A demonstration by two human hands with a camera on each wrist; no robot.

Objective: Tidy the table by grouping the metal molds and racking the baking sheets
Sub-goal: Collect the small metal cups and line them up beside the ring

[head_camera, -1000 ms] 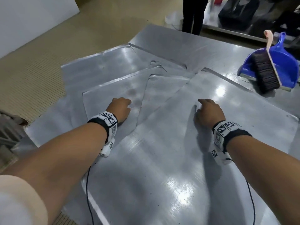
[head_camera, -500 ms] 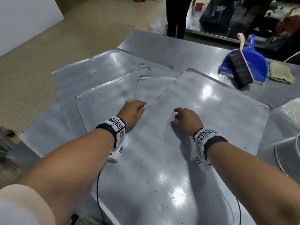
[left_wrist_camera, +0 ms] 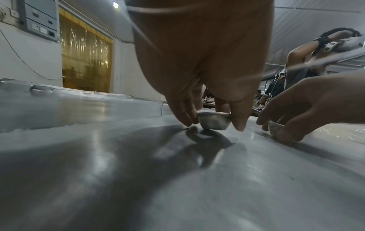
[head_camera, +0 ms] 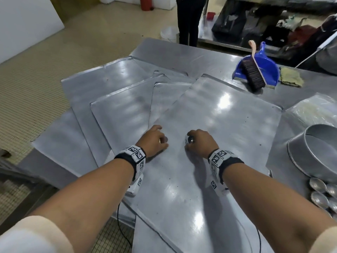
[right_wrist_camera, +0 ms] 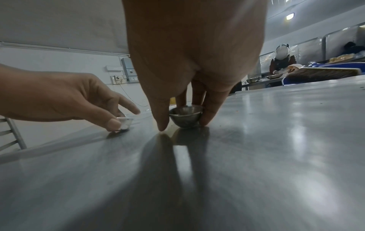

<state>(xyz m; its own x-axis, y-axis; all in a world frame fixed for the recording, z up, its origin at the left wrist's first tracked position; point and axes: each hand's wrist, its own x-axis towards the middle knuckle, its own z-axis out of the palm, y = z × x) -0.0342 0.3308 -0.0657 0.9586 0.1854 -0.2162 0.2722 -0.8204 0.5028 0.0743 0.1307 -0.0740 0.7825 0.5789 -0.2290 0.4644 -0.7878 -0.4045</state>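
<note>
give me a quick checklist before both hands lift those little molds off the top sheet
1. Left hand pinches its small mold: ok.
2. Right hand pinches its round mold: ok.
3. Both molds sit upright on the top baking sheet: ok.
4. Grouped molds by the large round pan in view as drop spot: ok.
5. Room left in that group: cannot tell.

A blue dustpan (head_camera: 262, 68) lies on the desk (head_camera: 182, 55); a brush (head_camera: 253, 75) rests in it, and a yellowish cloth (head_camera: 290, 77) lies just beside it.
</note>
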